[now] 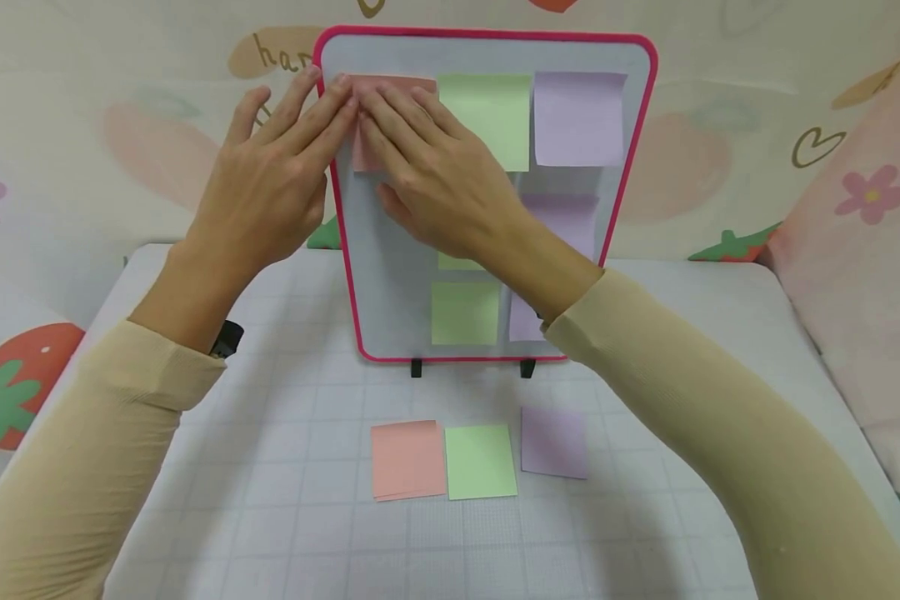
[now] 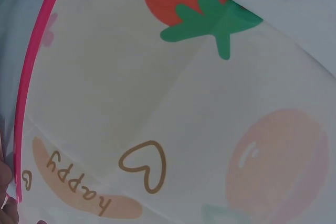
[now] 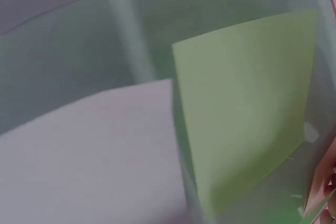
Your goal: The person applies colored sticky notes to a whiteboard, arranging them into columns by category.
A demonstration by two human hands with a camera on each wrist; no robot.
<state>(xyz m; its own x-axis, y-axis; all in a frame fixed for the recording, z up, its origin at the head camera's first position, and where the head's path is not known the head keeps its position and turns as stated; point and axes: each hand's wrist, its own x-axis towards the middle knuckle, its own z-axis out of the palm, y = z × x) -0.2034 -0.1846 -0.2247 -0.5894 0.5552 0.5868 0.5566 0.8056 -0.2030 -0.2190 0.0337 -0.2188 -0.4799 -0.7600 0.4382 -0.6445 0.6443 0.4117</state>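
Note:
A pink sticky note (image 1: pixel 367 157) is on the upper left of a white board (image 1: pixel 390 275) with a bright pink rim. My right hand (image 1: pixel 442 175) lies across it, straight fingers resting on its upper part and covering much of it. My left hand (image 1: pixel 273 179) reaches over the board's left rim, its fingers extended and index fingertip touching the note's upper left corner. To the right are a green note (image 1: pixel 495 117) and a purple note (image 1: pixel 579 121) in the same row. In the right wrist view the pink note (image 3: pixel 316 184) shows only at the edge.
Lower on the board are more green notes (image 1: pixel 465 312) and purple notes (image 1: pixel 562 218), partly behind my right arm. Pink notes (image 1: pixel 408 462), a green note (image 1: pixel 482 462) and a purple note (image 1: pixel 553 442) lie on the table before the board. Small black feet (image 1: pixel 416 367) support the board.

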